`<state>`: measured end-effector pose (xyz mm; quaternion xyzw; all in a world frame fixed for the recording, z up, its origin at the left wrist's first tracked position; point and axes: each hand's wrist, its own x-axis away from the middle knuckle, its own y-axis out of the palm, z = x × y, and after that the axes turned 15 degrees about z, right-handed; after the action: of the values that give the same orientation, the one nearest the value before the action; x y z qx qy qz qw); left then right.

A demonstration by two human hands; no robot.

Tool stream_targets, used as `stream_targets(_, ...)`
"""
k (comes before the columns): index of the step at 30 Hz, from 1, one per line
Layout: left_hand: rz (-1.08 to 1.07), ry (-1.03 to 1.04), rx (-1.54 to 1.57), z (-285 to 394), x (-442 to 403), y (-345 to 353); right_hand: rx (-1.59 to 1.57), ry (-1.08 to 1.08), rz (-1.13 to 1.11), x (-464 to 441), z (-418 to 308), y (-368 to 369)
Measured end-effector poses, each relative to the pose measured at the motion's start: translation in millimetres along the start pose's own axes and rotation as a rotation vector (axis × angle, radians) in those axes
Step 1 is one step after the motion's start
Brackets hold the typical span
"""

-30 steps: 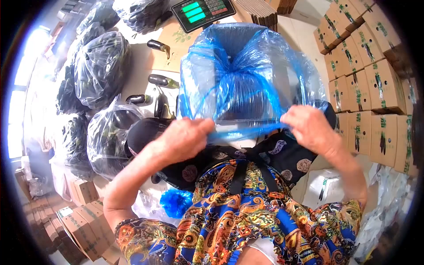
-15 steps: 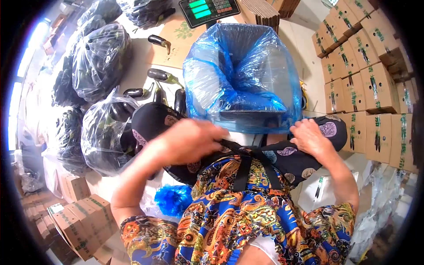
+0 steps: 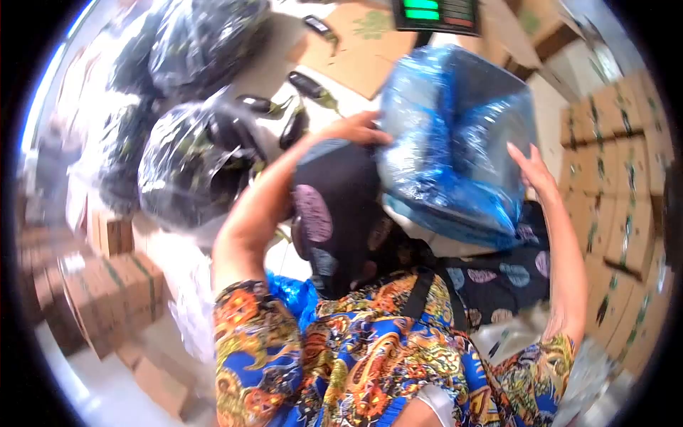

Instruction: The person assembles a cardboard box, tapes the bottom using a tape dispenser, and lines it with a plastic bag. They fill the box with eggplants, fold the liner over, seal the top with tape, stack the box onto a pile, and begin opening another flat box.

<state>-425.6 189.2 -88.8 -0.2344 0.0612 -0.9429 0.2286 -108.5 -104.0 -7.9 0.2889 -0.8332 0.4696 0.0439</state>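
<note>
"Pale floor (image 3: 284, 257) is carrying most of this room. What's looking biggest?"

"Carton stacks (image 3: 605, 185), filling the right side. Opposite, bulging clear bags (image 3: 196, 167) of eggplants are crowding together, the farther ones blurring."

"And between them?"

"That's where the blue-lined box (image 3: 452, 146) is standing, right in front of the person, its blue plastic folding down inside and hanging over the walls. I'm not seeing what's bearing it. The person's left leg (image 3: 334, 206), in dark patterned trousers, is leaning by its near left corner."

"What's lying beyond?"

"A cardboard sheet (image 3: 363, 53), its near right corner pointing at the box's left wall. Past the box's far edge, a digital display (image 3: 437, 14) is glowing green."

"How are the hands sitting?"

"The left hand (image 3: 359, 128) is resting at the box's left wall, fingers loosely bending; I can't tell whether they're pinching the plastic. The right hand (image 3: 533, 171) is lying at the right wall, thumb and forefinger standing well apart."

"Anything smaller?"

"Loose eggplants (image 3: 307, 85). One is lying across the sheet's left edge; three more are lying on the floor, off its near edge."
</note>
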Motion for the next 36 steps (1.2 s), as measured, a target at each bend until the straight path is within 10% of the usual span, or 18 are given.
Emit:
stream_targets(5,-0.094,0.070,0.450,12.0,34.5,4.8,-0.113,-0.226,-0.188,-31.4,51.3,39.5)
stream_targets(9,0.357,-0.130,0.734,-59.1,64.7,-33.8,0.003,-0.063,-0.245,24.0,25.7,21.4)
stream_targets(11,0.734,-0.158,0.674,-95.6,90.4,-53.1,0.164,-0.054,-0.229,31.4,26.7,3.5)
stream_targets(16,0.845,-0.247,0.354,-181.5,148.4,-50.8,1.166,-0.432,-0.125,61.8,-67.7,-58.0)
stream_targets(21,0.995,0.057,-0.301,-188.6,134.6,3.5,0.439,-0.336,-0.385,94.1,-161.9,-22.6)
stream_targets(24,0.951,-0.169,-0.390,-184.5,106.9,24.2,0.413,-0.723,-0.382,11.5,-74.8,38.8)
stream_targets(26,0.915,-0.174,-0.232,-172.0,100.9,16.7,0.970,-0.654,-0.547,-49.7,-19.3,81.6)
stream_targets(29,0.926,-0.267,0.038,-139.7,115.4,10.1,0.698,-0.585,-0.432,-95.6,67.3,84.8)
stream_targets(33,0.873,0.008,0.271,-54.7,112.3,-22.9,0.495,-0.639,-0.360,-60.0,22.5,105.8)
stream_targets(36,0.750,0.446,0.279,29.4,85.9,-37.3,0.909,-0.845,-0.493,-55.2,-52.0,72.4)
